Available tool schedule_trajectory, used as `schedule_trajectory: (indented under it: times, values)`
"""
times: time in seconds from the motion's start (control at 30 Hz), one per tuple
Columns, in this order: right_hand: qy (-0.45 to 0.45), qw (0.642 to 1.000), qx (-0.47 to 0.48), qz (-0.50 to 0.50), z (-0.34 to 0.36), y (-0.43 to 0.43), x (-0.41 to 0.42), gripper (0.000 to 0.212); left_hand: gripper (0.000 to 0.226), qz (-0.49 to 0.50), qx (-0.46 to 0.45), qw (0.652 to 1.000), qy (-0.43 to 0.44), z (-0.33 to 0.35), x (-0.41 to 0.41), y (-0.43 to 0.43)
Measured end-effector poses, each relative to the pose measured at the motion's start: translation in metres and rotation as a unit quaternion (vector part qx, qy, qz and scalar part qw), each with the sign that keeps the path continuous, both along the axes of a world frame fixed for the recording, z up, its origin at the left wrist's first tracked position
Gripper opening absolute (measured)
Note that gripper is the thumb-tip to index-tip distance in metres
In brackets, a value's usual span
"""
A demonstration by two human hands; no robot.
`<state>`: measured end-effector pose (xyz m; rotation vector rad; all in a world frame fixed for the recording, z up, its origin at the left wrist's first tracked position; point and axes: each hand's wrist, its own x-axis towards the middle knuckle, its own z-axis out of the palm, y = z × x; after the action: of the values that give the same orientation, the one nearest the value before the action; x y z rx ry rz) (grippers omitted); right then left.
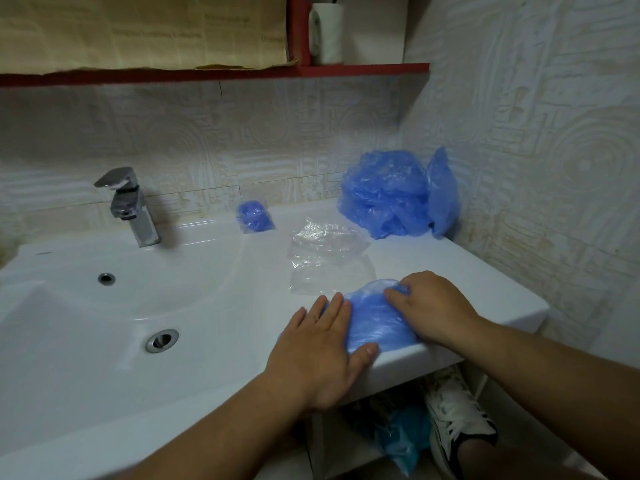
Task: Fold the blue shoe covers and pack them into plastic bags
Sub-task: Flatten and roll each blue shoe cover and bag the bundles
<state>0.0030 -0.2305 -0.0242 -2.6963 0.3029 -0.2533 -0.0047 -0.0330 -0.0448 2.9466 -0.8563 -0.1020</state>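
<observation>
Left hand (318,344) presses flat on the blue shoe cover (377,322); right hand (433,306) pinches its far edge. The cover's long axis runs left-to-right.

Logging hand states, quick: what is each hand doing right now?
Left hand: open, pressing flat on the blue shoe cover.
Right hand: fingers curled, gripping the same cover's edge.

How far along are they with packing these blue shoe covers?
Done: one small packed bag sits beside the tap. In hand: the left hand presses a shoe cover flat on the counter while the right hand gathers its end. Left: bagging it in the empty clear bags, then the big blue pile by the wall. It looks like early days.
</observation>
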Motion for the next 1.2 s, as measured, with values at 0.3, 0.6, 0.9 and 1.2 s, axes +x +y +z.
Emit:
schedule_trajectory:
  times: [0.3, 0.6, 0.9, 1.2]
  values:
    - [-0.207, 0.941, -0.153, 0.221, 0.015, 0.028, -0.034, 0.048, 0.064, -0.010, -0.004, 1.000, -0.003, 0.002, -0.001, -0.002]
    - [0.102, 0.949, -0.102, 0.280, -0.012, 0.030, -0.036, 0.074, 0.060, -0.014, 0.013, 1.000, 0.002, 0.002, -0.002, -0.003]
    - [0.136, 0.964, -0.141, 0.182, -0.019, 0.017, -0.028, 0.060, 0.063, 0.016, -0.014, 1.000, 0.008, -0.004, 0.000, 0.001]
    - [0.144, 0.966, -0.132, 0.170, -0.014, -0.005, -0.032, 0.073, 0.072, 0.123, -0.073, 0.990, -0.011, -0.010, -0.004, 0.014]
